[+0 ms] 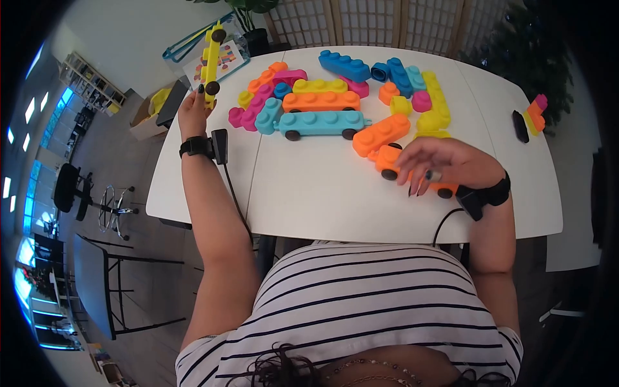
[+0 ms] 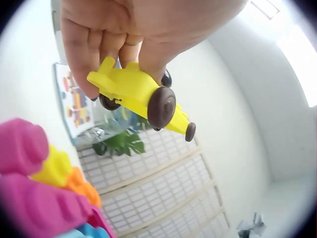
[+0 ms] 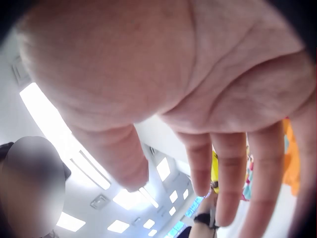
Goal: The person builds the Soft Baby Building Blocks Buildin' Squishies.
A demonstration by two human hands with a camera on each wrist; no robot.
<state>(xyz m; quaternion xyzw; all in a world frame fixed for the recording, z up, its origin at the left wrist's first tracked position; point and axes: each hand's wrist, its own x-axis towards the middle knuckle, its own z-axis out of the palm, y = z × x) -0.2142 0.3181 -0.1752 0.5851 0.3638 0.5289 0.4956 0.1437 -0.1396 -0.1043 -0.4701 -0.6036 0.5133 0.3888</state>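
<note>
Pinching yellow toy car [image 1: 212, 63] in left hand [image 1: 193, 117], pointing it lengthwise forward; hovering over orange car [image 1: 386, 157] with loose-fingered, empty right hand [image 1: 452, 162]

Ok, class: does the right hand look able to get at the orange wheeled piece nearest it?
Likely yes: the right hand is empty and overlaps the orange wheeled piece in the head view; nothing shows between them.

Orange wheeled block [image 1: 387, 157], middle out of sight behind right grip [image 1: 452, 162]

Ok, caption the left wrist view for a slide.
Left hand gripping a yellow wheeled toy, pink blocks at lower left.
</note>
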